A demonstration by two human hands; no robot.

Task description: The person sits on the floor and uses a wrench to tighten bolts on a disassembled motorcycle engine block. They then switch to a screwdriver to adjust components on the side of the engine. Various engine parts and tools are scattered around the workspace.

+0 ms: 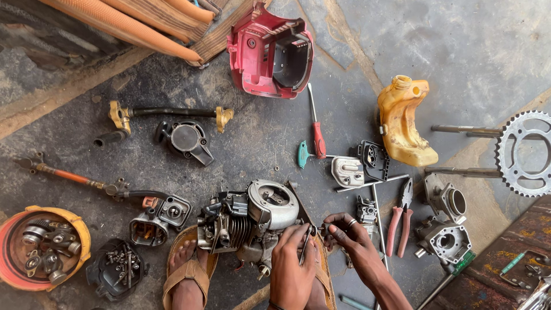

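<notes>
On stone floor: left hand [291, 259] fingers clamped on small engine [252, 221]; right hand [350, 232] fingers pinch small part [325, 231].

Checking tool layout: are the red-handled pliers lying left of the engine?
No, the red-handled pliers lie on the floor to the right of the engine, beyond the right hand.

Small grey engine [252, 221] — finned, on stone floor

Both hands [290, 270] [347, 235] boxed in: engine [252, 221] tight on the left, carburetor [366, 211] and pliers [400, 221] on the right. Bare floor [258, 138] open beyond the engine, up to the red cover [270, 51].
</notes>
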